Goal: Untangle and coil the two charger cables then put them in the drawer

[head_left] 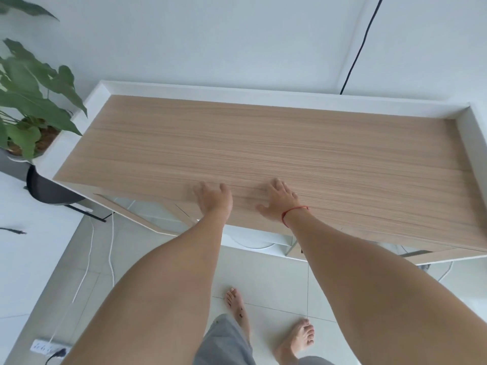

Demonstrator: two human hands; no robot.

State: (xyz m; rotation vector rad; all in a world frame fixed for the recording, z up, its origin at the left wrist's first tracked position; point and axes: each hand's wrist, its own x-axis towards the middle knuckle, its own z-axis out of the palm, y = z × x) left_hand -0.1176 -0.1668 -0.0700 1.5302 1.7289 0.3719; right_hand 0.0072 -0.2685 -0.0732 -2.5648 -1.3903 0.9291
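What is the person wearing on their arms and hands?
No sleeves are in view and there are no gloves. A thin red string bracelet circles the wrist of the right hand. The left hand and its wrist wear nothing.

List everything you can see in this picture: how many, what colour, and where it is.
cabinet: one, light wood top with a white rim, centre
plant: one, green leaves, left of the cabinet
black cable: one, running down the wall at back right
white cables: at least two, on the floor at left
power strip: one, white, on the floor at bottom left
floor: pale tiles, below the cabinet
bracelet: one, red, on the right wrist
shorts: grey, bottom centre
feet: two, bare, on the tiles
left hand: on the cabinet top near its front edge, blurred
right hand: fingers spread on the cabinet top
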